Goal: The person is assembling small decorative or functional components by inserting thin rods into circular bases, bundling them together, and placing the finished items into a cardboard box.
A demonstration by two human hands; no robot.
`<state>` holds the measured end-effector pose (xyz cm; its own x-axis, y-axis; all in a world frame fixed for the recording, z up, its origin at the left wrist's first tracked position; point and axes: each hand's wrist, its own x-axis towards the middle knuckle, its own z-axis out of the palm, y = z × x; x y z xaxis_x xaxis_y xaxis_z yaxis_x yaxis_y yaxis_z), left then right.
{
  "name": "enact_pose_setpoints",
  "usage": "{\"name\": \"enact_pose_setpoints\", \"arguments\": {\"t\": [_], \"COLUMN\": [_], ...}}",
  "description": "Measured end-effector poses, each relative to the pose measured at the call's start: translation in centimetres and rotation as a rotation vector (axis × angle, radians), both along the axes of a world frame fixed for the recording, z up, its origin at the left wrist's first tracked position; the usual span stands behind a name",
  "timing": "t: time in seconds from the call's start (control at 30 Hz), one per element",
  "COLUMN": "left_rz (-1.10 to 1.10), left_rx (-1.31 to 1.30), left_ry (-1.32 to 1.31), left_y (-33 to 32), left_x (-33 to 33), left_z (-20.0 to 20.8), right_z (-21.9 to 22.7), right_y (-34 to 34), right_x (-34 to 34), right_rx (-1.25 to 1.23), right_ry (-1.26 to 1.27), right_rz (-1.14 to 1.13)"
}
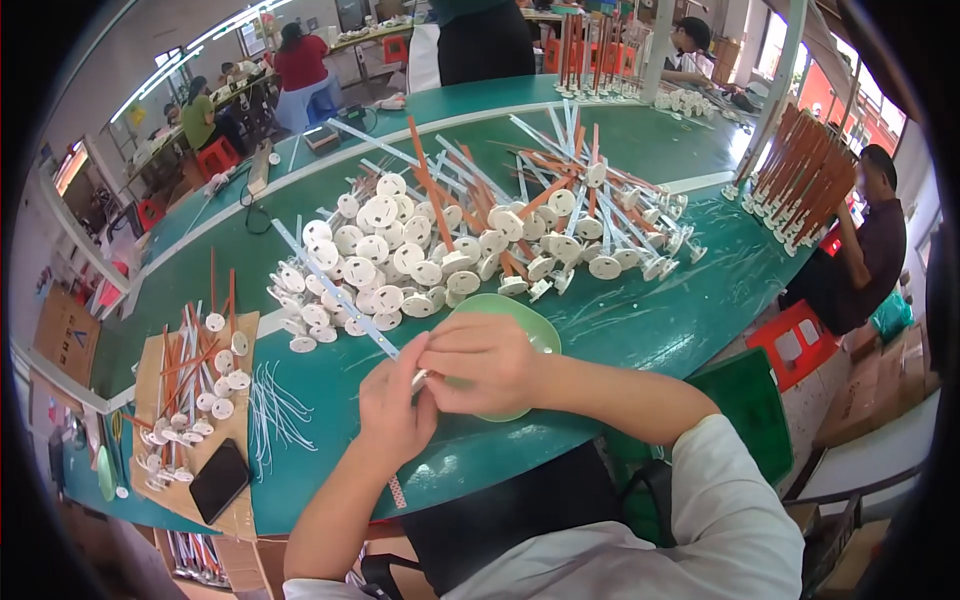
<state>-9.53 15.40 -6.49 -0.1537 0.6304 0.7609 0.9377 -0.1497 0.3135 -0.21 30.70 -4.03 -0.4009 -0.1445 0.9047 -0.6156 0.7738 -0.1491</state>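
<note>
My left hand [392,408] is closed around the lower end of a long pale strip with small dots along it [335,287], which slants up and left over the pile. The fingers of my right hand [485,362] press against the same end, where a small white part [419,380] shows between the two hands. Most of that part is hidden by my fingers. Behind and below my right hand lies a light-green plastic dish [540,335]; the hand covers much of its inside.
A big heap of white round discs [380,212] with pale and orange strips lies ahead. At left, cardboard [150,385] carries more such pieces and a black phone [220,481], beside loose white wires [272,415]. Racked orange strips [805,170] stand at right, near a seated person [880,235].
</note>
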Motion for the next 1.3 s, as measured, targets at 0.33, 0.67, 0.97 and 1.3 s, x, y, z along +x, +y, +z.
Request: {"name": "enact_pose_setpoints", "arguments": {"t": [0.33,0.67,0.97,1.3], "left_rz": [0.019,-0.089,0.097,0.019], "left_rx": [-0.019,-0.039,0.105,0.088], "left_ry": [-0.090,-0.078,-0.125,-0.148], "left_y": [-0.1,0.4,-0.2,0.8], "left_x": [-0.1,0.1,-2.7,-2.7], "left_z": [-0.4,1.1,0.2,-1.6], "right_z": [-0.5,0.4,0.2,2.0], "right_y": [1.0,1.9,6.3,2.0], "right_x": [-0.1,0.7,5.8,2.1], "right_rx": [0.003,0.019,0.184,0.283], "right_ry": [-0.117,-0.133,-0.873,-0.888], "right_rz": [0.068,0.085,-0.832,-0.470]}}
